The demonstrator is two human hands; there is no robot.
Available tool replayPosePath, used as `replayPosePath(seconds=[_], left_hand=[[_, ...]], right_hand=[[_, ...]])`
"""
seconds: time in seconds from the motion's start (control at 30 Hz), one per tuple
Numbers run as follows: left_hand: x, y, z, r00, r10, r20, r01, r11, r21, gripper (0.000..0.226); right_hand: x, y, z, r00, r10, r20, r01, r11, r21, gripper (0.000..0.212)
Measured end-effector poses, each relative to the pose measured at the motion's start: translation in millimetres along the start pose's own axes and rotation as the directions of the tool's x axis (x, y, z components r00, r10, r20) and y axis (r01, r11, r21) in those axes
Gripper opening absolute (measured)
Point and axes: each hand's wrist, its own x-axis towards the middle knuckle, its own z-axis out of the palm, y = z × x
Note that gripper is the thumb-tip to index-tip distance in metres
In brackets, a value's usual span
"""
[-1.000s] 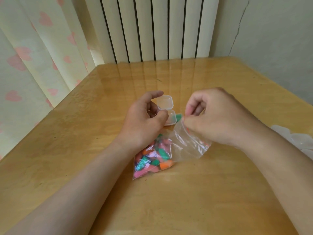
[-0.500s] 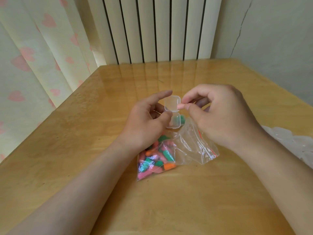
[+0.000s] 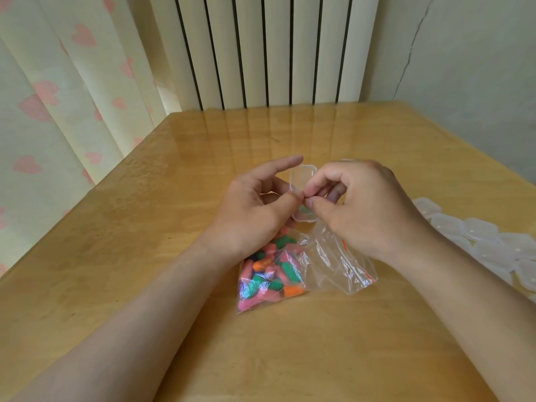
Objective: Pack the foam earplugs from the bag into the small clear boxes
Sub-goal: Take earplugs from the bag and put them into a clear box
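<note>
The earplugs (image 3: 262,281) are light, squashy foam: a gentle fingertip pinch at the middle holds one, and each springs back once let go. Most lie in the thin, slippery bag (image 3: 333,265) on the desk (image 3: 319,343), just near of both hands. The left hand (image 3: 258,211) holds the small open box (image 3: 304,176) by its side, thumb curled against it and forefinger out straight. The box is stiff but featherweight and would tip easily. The right hand (image 3: 368,210) pinches over it, thumb to forefinger, I judge on one earplug, though the fingertips hide it. Something green shows inside the box. More boxes (image 3: 478,242) are cut off at the right edge.
</note>
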Motion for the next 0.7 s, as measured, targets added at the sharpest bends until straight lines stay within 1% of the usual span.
replayPosePath(seconds=[0.1, 0.2, 0.27, 0.33, 0.37, 0.4, 0.47, 0.5, 0.57, 0.7], left_hand=[[1.1, -1.8, 0.6, 1.0, 0.002, -0.016, -0.002, 1.0, -0.011, 0.046], [1.9, -3.2, 2.4, 0.999, -0.021, -0.029, 0.021, 1.0, -0.005, 0.049], [2.1, -4.1, 3.4, 0.999, -0.028, -0.041, 0.029, 0.999, 0.02, 0.05], [2.7, -5.8, 3.6, 0.998, -0.015, -0.06, 0.019, 0.998, 0.058, 0.05], [3.2, -6.8, 3.4, 0.997, -0.009, -0.071, 0.014, 0.997, 0.073, 0.05], [3.7, -8.0, 3.5, 0.997, -0.007, -0.082, 0.013, 0.997, 0.081, 0.051], [4.6, -9.6, 4.3, 0.995, -0.012, -0.104, 0.021, 0.996, 0.092, 0.051], [4.7, -10.0, 4.6, 0.993, -0.015, -0.115, 0.027, 0.994, 0.102, 0.05], [5.4, -10.9, 4.5, 0.99, -0.023, -0.139, 0.04, 0.993, 0.115, 0.05], [6.6, -9.7, 4.8, 0.982, -0.047, -0.185, 0.065, 0.994, 0.091, 0.049]], right_hand=[[0.0, -1.2, -0.2, 1.0, 0.007, 0.011, -0.006, 1.0, -0.03, 0.017], [1.2, -2.7, -8.7, 0.999, 0.03, -0.023, -0.031, 0.998, -0.059, 0.017], [2.5, -5.6, -18.9, 0.997, 0.073, 0.002, -0.073, 0.993, -0.09, 0.016], [3.6, -9.6, -30.1, 0.992, 0.116, 0.052, -0.111, 0.99, -0.086, 0.013], [3.9, -10.7, -35.1, 0.985, 0.141, 0.096, -0.136, 0.989, -0.06, 0.012], [4.0, -10.2, -39.1, 0.97, 0.172, 0.169, -0.169, 0.985, -0.033, 0.011], [1.8, -8.2, -42.9, 0.902, 0.222, 0.372, -0.22, 0.974, -0.047, 0.01], [0.6, -6.8, -42.4, 0.865, 0.221, 0.45, -0.212, 0.975, -0.072, 0.013], [-1.0, -5.2, -36.7, 0.833, 0.189, 0.52, -0.173, 0.982, -0.081, 0.019], [-5.3, -9.4, -17.8, 0.817, 0.122, 0.564, -0.145, 0.989, -0.004, 0.01]])
